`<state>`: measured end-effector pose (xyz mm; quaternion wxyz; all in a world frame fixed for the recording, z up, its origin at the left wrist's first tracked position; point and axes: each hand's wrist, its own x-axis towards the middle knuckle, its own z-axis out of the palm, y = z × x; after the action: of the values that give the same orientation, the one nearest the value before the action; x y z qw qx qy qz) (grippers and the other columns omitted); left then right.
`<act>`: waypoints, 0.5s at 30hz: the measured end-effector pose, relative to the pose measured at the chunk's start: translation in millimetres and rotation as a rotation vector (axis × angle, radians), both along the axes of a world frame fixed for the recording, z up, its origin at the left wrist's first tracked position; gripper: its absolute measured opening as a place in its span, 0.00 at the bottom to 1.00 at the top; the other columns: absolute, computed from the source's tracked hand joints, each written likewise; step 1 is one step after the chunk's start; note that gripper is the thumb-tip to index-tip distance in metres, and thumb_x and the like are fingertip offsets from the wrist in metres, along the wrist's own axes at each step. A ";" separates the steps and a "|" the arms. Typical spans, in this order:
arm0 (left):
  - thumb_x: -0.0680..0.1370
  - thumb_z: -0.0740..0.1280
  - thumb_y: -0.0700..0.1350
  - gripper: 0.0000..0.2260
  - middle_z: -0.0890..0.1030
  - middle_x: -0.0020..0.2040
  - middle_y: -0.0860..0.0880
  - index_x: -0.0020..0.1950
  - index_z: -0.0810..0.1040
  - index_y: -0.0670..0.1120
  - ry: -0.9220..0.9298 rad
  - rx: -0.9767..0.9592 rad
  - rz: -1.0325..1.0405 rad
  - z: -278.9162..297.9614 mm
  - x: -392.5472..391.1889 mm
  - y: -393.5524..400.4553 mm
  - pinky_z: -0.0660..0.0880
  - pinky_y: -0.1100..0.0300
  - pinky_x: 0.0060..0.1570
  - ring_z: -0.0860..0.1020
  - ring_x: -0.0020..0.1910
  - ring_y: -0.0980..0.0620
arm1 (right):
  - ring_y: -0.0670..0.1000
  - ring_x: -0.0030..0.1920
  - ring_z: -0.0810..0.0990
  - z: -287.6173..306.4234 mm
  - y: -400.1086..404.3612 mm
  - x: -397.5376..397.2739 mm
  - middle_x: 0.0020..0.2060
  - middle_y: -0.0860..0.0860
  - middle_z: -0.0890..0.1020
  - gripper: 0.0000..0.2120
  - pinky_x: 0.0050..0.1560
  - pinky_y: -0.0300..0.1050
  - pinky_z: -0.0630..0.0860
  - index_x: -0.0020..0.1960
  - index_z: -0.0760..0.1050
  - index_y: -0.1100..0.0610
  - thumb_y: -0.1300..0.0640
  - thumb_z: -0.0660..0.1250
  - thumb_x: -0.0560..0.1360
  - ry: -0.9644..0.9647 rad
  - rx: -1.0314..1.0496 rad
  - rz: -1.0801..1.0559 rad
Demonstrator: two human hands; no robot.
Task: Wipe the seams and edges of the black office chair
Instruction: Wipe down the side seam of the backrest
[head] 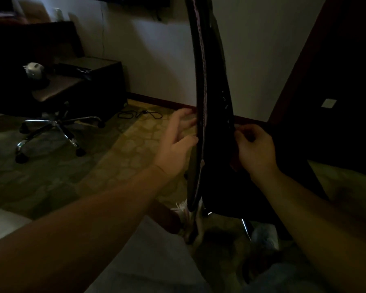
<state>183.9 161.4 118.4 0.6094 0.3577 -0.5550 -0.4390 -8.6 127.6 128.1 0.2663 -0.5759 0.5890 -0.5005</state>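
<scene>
Backrest (pixel 211 92) of the black chair stands edge-on at the middle of the view, running from the top of the picture down to between the person's knees. A pale stitched seam (pixel 201 66) runs along its near edge. The seat appears to extend right as a dark mass; its outline is lost in shadow.

Left hand (pixel 178 140) lies against the left face of the backrest just beside the seam, fingers spread and nearly straight, holding nothing. This reads as a brace that keeps the panel from swinging. Right hand (pixel 255 148) is at the right edge, level with the left, fingers curled with the thumb against them. Whether it pinches the edge or a cloth cannot be told; no cloth is plainly visible. With one hand on each side, the edge is presented square to the person, which suits work along the seam.

Floor (pixel 135 144) is patterned carpet in dull yellow-green. A second chair (pixel 55 123) with a chrome five-star base stands well apart at the left, with a small white object (pixel 33 69) on its seat. A dark cabinet (pixel 101 81) stands against the white wall behind it, and a black cable (pixel 140 114) lies on the carpet near the skirting. A dark door or panel fills the right side. Lighting is very dim.
</scene>
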 end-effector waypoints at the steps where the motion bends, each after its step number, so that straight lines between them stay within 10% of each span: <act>1: 0.76 0.62 0.38 0.22 0.77 0.67 0.47 0.69 0.71 0.50 -0.004 0.052 -0.017 -9.4 -2.2 1.8 0.77 0.54 0.60 0.75 0.68 0.52 | 0.38 0.42 0.77 -7.1 2.7 -4.0 0.41 0.40 0.79 0.03 0.38 0.32 0.71 0.50 0.78 0.49 0.53 0.65 0.79 0.005 0.011 -0.022; 6: 0.85 0.55 0.38 0.21 0.72 0.73 0.50 0.79 0.65 0.48 -0.040 0.267 -0.066 -43.5 -23.4 17.8 0.75 0.74 0.50 0.72 0.71 0.49 | 0.46 0.46 0.81 -47.8 20.9 -20.5 0.44 0.44 0.81 0.04 0.47 0.44 0.78 0.51 0.79 0.50 0.52 0.66 0.79 -0.099 0.137 -0.098; 15: 0.84 0.57 0.33 0.26 0.71 0.71 0.52 0.80 0.61 0.49 -0.009 0.509 -0.136 -106.3 -55.0 34.6 0.74 0.70 0.58 0.76 0.61 0.64 | 0.59 0.48 0.83 -133.4 64.0 -25.1 0.47 0.56 0.84 0.07 0.50 0.61 0.81 0.53 0.79 0.52 0.59 0.65 0.78 -0.505 0.602 -0.185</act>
<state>128.9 196.0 12.0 0.4664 0.4632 -0.4521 -0.6030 -33.7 191.6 -5.3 0.5133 -0.2756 0.6747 -0.4532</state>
